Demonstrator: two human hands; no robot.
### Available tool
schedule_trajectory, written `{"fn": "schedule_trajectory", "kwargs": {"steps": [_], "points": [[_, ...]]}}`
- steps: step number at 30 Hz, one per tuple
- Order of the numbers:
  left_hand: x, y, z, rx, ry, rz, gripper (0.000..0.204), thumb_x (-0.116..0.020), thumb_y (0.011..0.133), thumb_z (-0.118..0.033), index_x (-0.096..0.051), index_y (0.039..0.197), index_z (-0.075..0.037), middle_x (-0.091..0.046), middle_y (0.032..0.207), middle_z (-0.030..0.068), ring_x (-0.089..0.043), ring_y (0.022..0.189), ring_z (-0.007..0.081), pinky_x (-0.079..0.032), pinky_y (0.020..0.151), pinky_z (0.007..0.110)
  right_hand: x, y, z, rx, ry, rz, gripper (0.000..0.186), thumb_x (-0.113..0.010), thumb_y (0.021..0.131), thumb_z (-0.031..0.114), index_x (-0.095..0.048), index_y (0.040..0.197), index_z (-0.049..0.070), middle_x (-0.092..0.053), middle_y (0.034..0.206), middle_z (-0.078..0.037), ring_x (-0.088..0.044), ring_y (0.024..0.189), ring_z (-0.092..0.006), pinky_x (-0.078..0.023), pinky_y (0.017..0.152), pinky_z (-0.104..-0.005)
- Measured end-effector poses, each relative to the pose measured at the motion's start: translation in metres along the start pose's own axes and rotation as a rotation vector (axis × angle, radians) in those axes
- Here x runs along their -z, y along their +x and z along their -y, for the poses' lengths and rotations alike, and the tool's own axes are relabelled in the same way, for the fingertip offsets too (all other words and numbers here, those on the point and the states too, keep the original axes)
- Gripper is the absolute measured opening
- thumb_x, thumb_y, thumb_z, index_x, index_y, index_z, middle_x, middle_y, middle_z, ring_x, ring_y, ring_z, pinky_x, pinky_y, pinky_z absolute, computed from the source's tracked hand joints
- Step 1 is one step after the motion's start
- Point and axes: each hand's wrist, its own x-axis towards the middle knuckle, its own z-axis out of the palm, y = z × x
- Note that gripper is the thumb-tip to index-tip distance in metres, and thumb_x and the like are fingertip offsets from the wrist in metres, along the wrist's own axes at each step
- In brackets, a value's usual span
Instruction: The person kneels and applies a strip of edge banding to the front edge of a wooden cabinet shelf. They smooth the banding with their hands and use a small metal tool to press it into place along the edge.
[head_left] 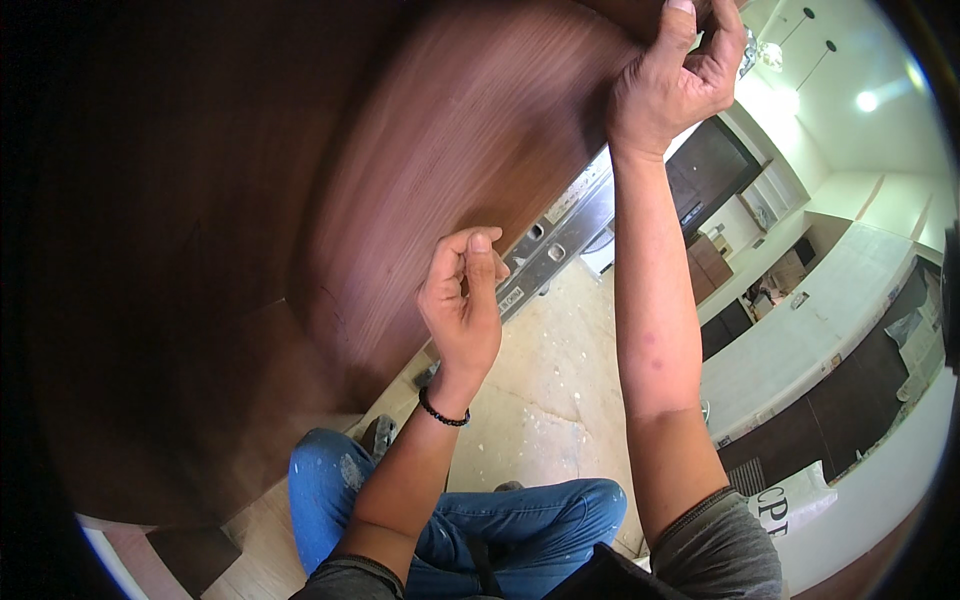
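A large brown wood-grain panel (pixel 430 160) fills the left and upper middle of the view. In front of its lower right part is my left hand (pixel 462 300), thumb and curled fingers drawn together. What they hold, if anything, is hidden. Higher up, by the panel's upper right edge, my right hand (pixel 680 90) is raised with its fingers curled; the upper frame edge cuts off the tips, and no held thing can be made out. A silver metal strip with cut-out openings (pixel 555 245) runs along the panel's edge, between my hands.
Beneath my bent legs in blue jeans (pixel 520 510) is a pale, paint-spotted floor (pixel 550 390). To the right stands a long white counter (pixel 800 330) with dark fronts. A white plastic bag (pixel 800 500) lies near my right elbow. Lamps hang at the upper right.
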Motion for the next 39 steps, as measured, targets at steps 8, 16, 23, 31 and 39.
{"fn": "schedule_trajectory", "kwargs": {"steps": [8, 16, 23, 31, 39], "points": [[0.0, 0.0, 0.001, 0.015, 0.002, 0.004, 0.023, -0.059, 0.118, -0.019, -0.072, 0.117, 0.0, -0.067, 0.084, -0.0007, -0.06, 0.08, 0.0047, -0.048, 0.074, 0.024, -0.001, 0.0, -0.005, 0.031, 0.026, -0.002, 0.048, -0.062, 0.109, 0.005, -0.055, 0.155, -0.008, -0.06, 0.157, -0.02, -0.054, 0.148, -0.0292, -0.037, 0.129, -0.0418], [0.002, 0.0, 0.003, 0.019, 0.007, 0.008, 0.023, -0.059, 0.118, -0.019, -0.072, 0.117, 0.0, -0.067, 0.083, -0.0005, -0.06, 0.078, 0.0047, -0.048, 0.074, 0.023, -0.004, 0.0, -0.002, -0.051, 0.133, -0.004, 0.049, -0.065, 0.11, 0.007, -0.055, 0.154, -0.009, -0.059, 0.157, -0.02, -0.054, 0.148, -0.0287, -0.036, 0.129, -0.042], [0.002, 0.0, 0.003, 0.033, 0.025, -0.004, 0.024, -0.059, 0.118, -0.019, -0.072, 0.116, 0.001, -0.067, 0.082, 0.0001, -0.06, 0.077, 0.0049, -0.048, 0.073, 0.023, 0.001, -0.001, -0.009, -0.005, 0.09, 0.018, 0.051, -0.065, 0.109, 0.006, -0.054, 0.156, -0.009, -0.057, 0.159, -0.021, -0.054, 0.148, -0.029, -0.036, 0.129, -0.0419], [0.003, -0.001, 0.003, 0.031, 0.01, -0.001, 0.023, -0.059, 0.118, -0.019, -0.072, 0.116, 0.0, -0.067, 0.081, 0.0001, -0.06, 0.077, 0.0052, -0.048, 0.072, 0.023, 0.006, 0.001, 0.011, -0.06, 0.072, 0.01, 0.051, -0.073, 0.104, 0.001, -0.058, 0.153, -0.006, -0.06, 0.156, -0.017, -0.055, 0.147, -0.0266, -0.038, 0.127, -0.0404], [0.003, -0.001, 0.002, 0.04, 0.051, 0.0, 0.025, -0.059, 0.118, -0.021, -0.072, 0.116, 0.0, -0.067, 0.08, -0.0008, -0.06, 0.075, 0.005, -0.047, 0.07, 0.023, 0.019, 0.014, 0.015, -0.098, -0.11, 0.03, 0.039, -0.089, 0.093, 0.003, -0.076, 0.13, -0.003, -0.077, 0.13, -0.012, -0.068, 0.125, -0.0212, -0.049, 0.116, -0.037]]}}
